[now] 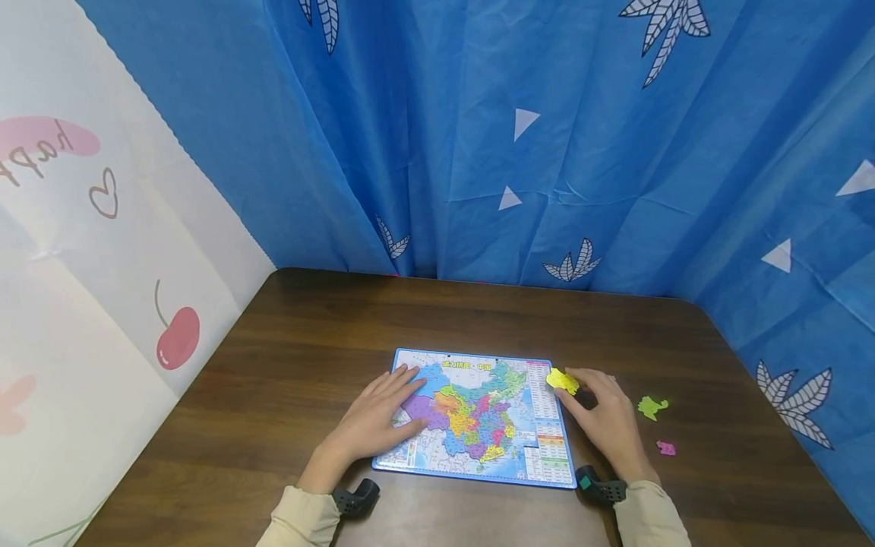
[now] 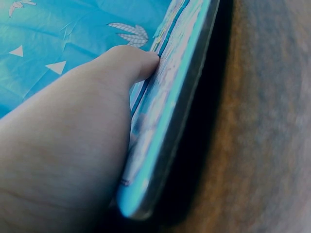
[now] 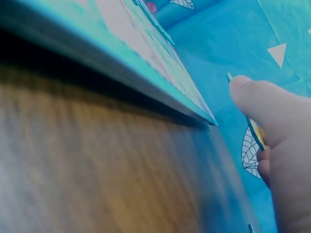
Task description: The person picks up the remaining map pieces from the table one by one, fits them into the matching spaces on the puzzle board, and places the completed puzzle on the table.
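At your far left, a white sheet [image 1: 137, 251] carries a printed cherry [image 1: 178, 338], a heart outline and mirrored lettering. Next to it, a blue curtain [image 1: 424, 152] with leaf and triangle prints runs behind the dark wooden table [image 1: 294, 357] and on round to the right.

Your left hand [image 1: 376, 414] comes in from a pale sleeve [image 1: 301, 520], a black wrist device [image 1: 357, 499] strapped on below it. Its fingers are extended and spread, the thumb held well out to the side; they grip nothing and rest on the left part of the map board [image 1: 440, 457]. The left wrist view shows your thumb lying on the board's face, inside its edge.

That board lies flat on the table in front of you, blue-rimmed, with a many-coloured map in its middle and printed panels down its right side.

At the board's upper right corner, you hold a yellow piece [image 1: 562, 381]. Your right hand [image 1: 604, 414] pinches it between thumb and fingers, parted only by the piece itself; the right wrist view shows it edge-on, apart from the board.

Right of that hand, a green piece [image 1: 652, 408] lies on the table, and a smaller pink piece [image 1: 666, 448] lies near it, closer to you.
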### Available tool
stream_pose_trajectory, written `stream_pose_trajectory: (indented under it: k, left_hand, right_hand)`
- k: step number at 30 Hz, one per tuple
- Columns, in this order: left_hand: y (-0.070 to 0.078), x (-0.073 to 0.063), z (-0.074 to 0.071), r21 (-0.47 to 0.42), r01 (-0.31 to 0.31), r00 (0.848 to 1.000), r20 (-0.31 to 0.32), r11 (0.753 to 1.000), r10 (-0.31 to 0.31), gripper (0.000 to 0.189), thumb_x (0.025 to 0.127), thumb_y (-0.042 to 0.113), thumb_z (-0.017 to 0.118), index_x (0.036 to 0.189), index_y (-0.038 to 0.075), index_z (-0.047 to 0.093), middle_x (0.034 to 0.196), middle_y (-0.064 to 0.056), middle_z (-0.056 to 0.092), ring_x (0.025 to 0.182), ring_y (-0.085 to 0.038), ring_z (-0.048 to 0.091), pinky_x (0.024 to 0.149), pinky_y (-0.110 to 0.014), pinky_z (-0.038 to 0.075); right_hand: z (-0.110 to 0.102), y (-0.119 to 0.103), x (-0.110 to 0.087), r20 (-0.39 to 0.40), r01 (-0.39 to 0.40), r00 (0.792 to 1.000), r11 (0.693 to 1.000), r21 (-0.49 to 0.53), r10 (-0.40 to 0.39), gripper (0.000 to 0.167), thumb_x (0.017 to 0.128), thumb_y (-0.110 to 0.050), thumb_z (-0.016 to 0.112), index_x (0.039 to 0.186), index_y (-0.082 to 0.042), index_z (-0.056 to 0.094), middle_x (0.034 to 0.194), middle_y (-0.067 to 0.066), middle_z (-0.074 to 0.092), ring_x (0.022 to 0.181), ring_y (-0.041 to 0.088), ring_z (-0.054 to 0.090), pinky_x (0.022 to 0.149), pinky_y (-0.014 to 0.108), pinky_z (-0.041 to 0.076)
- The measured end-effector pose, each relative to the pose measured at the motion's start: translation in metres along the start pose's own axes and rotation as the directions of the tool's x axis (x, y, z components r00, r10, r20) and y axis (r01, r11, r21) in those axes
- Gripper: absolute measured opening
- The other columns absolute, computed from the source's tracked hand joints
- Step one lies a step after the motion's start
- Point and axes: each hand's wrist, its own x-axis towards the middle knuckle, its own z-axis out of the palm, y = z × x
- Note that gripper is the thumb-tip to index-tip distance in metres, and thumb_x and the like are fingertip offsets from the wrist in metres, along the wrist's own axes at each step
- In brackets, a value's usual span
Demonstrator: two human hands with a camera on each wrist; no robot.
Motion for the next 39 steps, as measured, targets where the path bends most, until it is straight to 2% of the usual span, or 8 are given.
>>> stream_pose_trajectory:
  k: [9,15,20,26,32,39]
  left_hand:
    - [-0.001,0.001,0.001,-0.002,-0.003,1.0,-0.012,1.0,0.003,0.074,0.097,0.062,0.056,0.159,0.023,0.043,0.17,0.002,0.028,0.16,-0.023,0.017,0.129,-0.049,0.017]
    - [-0.001,0.001,0.001,-0.005,-0.005,1.0,-0.006,1.0,0.005,0.074,0.097,0.062,0.055,0.159,0.023,0.042,0.17,0.002,0.027,0.16,-0.023,0.017,0.129,-0.049,0.017]
    - [-0.001,0.001,0.0,-0.003,-0.007,1.0,-0.012,1.0,0.007,0.074,0.097,0.062,0.056,0.159,0.022,0.043,0.17,0.002,0.028,0.16,-0.023,0.017,0.129,-0.05,0.017]
    - [-0.001,0.001,-0.001,-0.002,0.001,1.0,-0.011,1.0,-0.001,0.074,0.096,0.062,0.056,0.158,0.023,0.044,0.17,0.003,0.029,0.16,-0.022,0.017,0.129,-0.049,0.017]
    - [0.0,0.001,-0.001,-0.004,-0.002,1.0,-0.012,1.0,0.002,0.074,0.096,0.061,0.056,0.158,0.023,0.044,0.17,0.002,0.03,0.16,-0.023,0.018,0.129,-0.049,0.017]
    - [0.0,0.001,0.0,-0.002,-0.012,1.0,-0.008,1.0,0.012,0.074,0.097,0.061,0.056,0.158,0.022,0.043,0.17,0.001,0.028,0.16,-0.024,0.018,0.129,-0.049,0.017]
  right_hand:
    - [-0.001,-0.003,0.005,-0.026,0.007,1.0,1.0,0.018,-0.007,0.049,0.081,-0.019,0.09,0.125,-0.007,0.071,0.125,0.015,0.067,0.102,0.029,0.064,0.088,0.057,0.059]
    - [-0.003,-0.008,0.008,-0.032,-0.01,0.999,1.0,0.013,0.011,0.049,0.081,-0.022,0.09,0.125,-0.01,0.073,0.123,0.01,0.067,0.098,0.023,0.065,0.083,0.043,0.061]
    - [-0.004,-0.012,0.011,-0.033,0.007,0.999,0.999,0.037,-0.005,0.048,0.08,-0.02,0.091,0.124,-0.009,0.074,0.12,0.01,0.067,0.096,0.025,0.066,0.078,0.038,0.062]
    - [-0.006,-0.015,0.013,-0.047,0.029,0.999,0.999,0.044,-0.027,0.047,0.079,-0.017,0.091,0.121,-0.008,0.075,0.118,0.011,0.067,0.094,0.026,0.066,0.076,0.026,0.059]
    - [-0.006,-0.023,0.016,-0.061,0.073,0.996,0.995,0.061,-0.069,0.046,0.077,-0.014,0.092,0.119,-0.008,0.075,0.116,0.011,0.067,0.092,0.024,0.065,0.073,0.026,0.06]
    - [0.004,-0.03,0.018,-0.042,0.114,0.993,0.991,0.071,-0.112,0.044,0.077,-0.016,0.093,0.117,-0.009,0.076,0.114,0.009,0.068,0.09,0.022,0.066,0.073,0.038,0.063]
